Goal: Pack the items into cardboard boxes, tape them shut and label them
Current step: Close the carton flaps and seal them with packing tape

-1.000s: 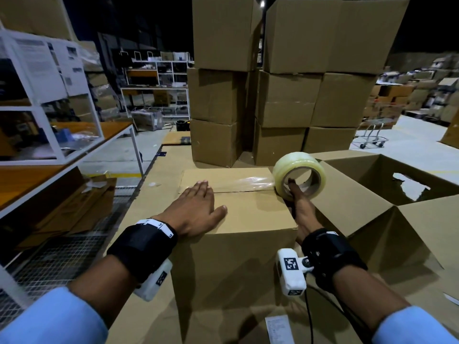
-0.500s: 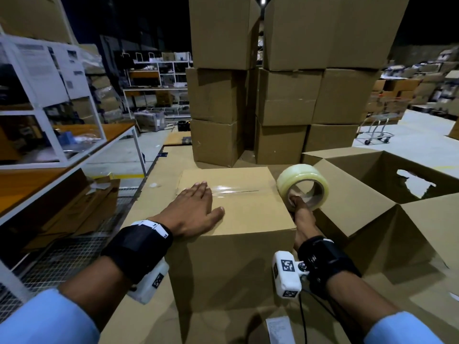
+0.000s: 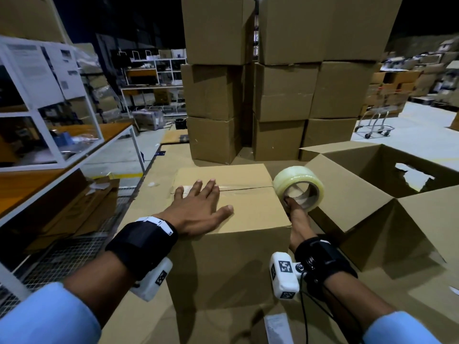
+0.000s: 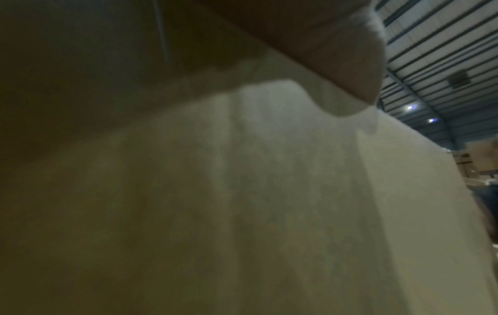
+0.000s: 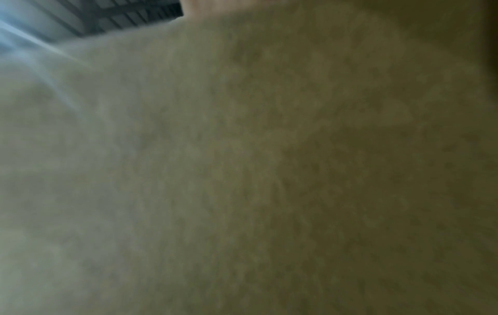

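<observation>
A closed cardboard box (image 3: 248, 214) stands in front of me, a strip of clear tape (image 3: 238, 188) lying along its top seam. My left hand (image 3: 198, 209) lies flat on the lid, fingers straight, fingertips on the tape's left end. My right hand (image 3: 295, 207) grips a roll of clear tape (image 3: 298, 191) through its core, held at the box's right top edge. In the left wrist view only blurred cardboard (image 4: 242, 191) and a thumb (image 4: 323, 42) show. Blurred cardboard (image 5: 269, 170) fills the right wrist view.
An open, larger cardboard box (image 3: 372, 194) stands right beside the taped one. Stacked sealed boxes (image 3: 285, 78) rise behind. A white shelf and wooden bench (image 3: 62, 135) are at the left. A paper slip (image 3: 278, 326) lies on the cardboard-covered floor in front. A trolley (image 3: 375, 122) stands far right.
The roll has moved rightward and down past the box's right top edge, drawing tape along the seam. My left hand has stayed flat on the lid.
</observation>
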Tool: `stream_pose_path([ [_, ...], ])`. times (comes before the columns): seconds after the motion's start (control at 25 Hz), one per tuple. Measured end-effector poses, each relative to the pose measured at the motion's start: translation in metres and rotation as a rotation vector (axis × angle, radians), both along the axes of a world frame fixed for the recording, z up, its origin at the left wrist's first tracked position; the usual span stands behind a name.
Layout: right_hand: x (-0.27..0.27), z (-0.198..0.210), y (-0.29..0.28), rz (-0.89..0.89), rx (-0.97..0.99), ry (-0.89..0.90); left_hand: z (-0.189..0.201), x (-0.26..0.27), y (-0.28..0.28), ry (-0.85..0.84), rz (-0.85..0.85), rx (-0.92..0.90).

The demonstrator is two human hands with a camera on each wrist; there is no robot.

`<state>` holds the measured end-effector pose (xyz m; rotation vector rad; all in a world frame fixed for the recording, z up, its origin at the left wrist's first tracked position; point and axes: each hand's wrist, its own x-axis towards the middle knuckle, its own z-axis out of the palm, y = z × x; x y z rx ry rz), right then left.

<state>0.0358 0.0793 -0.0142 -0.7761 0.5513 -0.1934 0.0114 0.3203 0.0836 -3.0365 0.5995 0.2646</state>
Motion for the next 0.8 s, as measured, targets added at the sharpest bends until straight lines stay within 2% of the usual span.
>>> stream_pose_path([
  [0.12,0.002,-0.003,-0.001,0.005,0.021,-0.011,-0.003,0.002,0.004,-0.028,-0.018,-0.014],
  [0.36,0.005,-0.011,0.001,0.013,0.040,0.002,0.003,0.004,-0.004,-0.014,-0.184,-0.069],
  [0.6,-0.015,0.007,0.001,-0.004,-0.038,-0.002,0.001,-0.005,-0.044,0.023,-0.075,-0.011],
  [0.8,-0.013,0.006,0.003,-0.004,-0.091,0.015,0.002,-0.003,-0.058,-0.020,-0.248,-0.069],
])
